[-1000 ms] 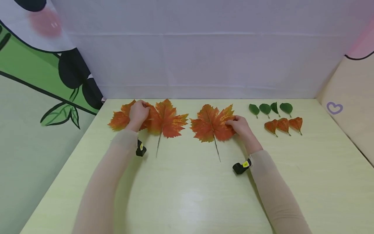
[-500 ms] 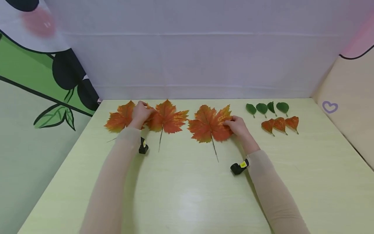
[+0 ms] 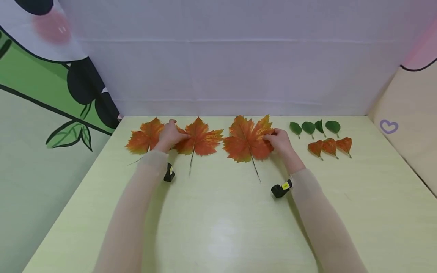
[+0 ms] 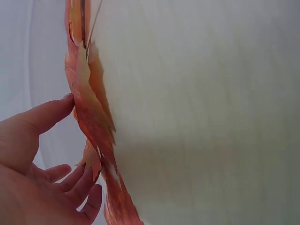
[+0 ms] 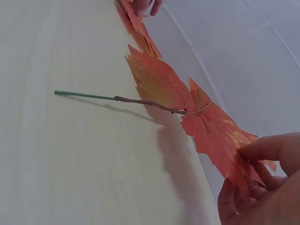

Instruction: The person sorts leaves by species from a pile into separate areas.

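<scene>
Three large orange-red artificial maple leaves lie in a row along the back of the table. My left hand (image 3: pixel 170 135) is over the gap between the left maple leaf (image 3: pixel 141 140) and the middle maple leaf (image 3: pixel 203 142). In the left wrist view its fingers are spread loosely, with the straight thumb (image 4: pixel 54 112) touching a leaf edge. My right hand (image 3: pixel 281 142) pinches the right edge of the right maple leaf (image 3: pixel 244 138) between thumb and fingers. In the right wrist view that leaf stands tilted, its stem (image 5: pixel 145 102) casting a shadow on the table.
Several small green leaves (image 3: pixel 308 127) sit in a row at the back right. In front of them are three orange-red, papery, husk-like pieces (image 3: pixel 329 147). A pale cloth wall (image 3: pixel 239 76) rises behind the table (image 3: pixel 222 212), with printed panels at both sides.
My left fingers have loosened and spread from the left-hand leaves, and that hand has shifted slightly right. The right maple leaf has moved a little toward the back wall with my right hand.
</scene>
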Demonstrator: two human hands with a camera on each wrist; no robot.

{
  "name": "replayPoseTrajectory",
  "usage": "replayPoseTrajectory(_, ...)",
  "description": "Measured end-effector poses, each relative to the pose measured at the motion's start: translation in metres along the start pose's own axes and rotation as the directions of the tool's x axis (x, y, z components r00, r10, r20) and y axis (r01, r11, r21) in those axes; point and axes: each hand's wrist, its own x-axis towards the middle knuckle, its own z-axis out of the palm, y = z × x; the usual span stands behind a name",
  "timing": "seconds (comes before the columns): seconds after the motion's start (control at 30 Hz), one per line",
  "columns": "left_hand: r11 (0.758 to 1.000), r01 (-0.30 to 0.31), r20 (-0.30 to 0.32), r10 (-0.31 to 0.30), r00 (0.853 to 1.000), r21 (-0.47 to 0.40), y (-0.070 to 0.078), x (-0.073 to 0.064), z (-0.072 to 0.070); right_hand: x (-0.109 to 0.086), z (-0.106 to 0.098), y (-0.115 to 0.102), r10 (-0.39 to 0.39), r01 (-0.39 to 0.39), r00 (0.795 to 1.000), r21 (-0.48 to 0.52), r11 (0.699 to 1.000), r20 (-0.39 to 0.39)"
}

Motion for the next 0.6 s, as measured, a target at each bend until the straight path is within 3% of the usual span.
replayPoseTrajectory(0.13, 1.000, 0.004, 0.004, -0.004, 1.000, 0.014, 0.000, -0.002, 0.001, 0.010, -0.008, -0.005, -0.006, 0.007, 1.000, 0.019, 1.000, -0.017)
replayPoseTrajectory(0.37, 0.998, 0.014, -0.002, -0.014, 1.000, 0.057, 0.004, -0.004, 0.001, 0.026, -0.014, 0.003, 0.147, -0.139, 0.982, 0.074, 0.988, -0.117)
replayPoseTrajectory(0.5, 0.997, 0.027, -0.012, -0.026, 1.000, 0.069, 0.006, -0.004, 0.002, 0.025, -0.009, 0.007, 0.175, -0.181, 0.969, -0.021, 0.983, -0.176)
replayPoseTrajectory(0.6, 0.996, 0.028, -0.019, -0.026, 0.999, 0.080, 0.006, -0.004, 0.003, 0.022, -0.006, 0.008, 0.146, -0.174, 0.970, -0.136, 0.975, -0.194)
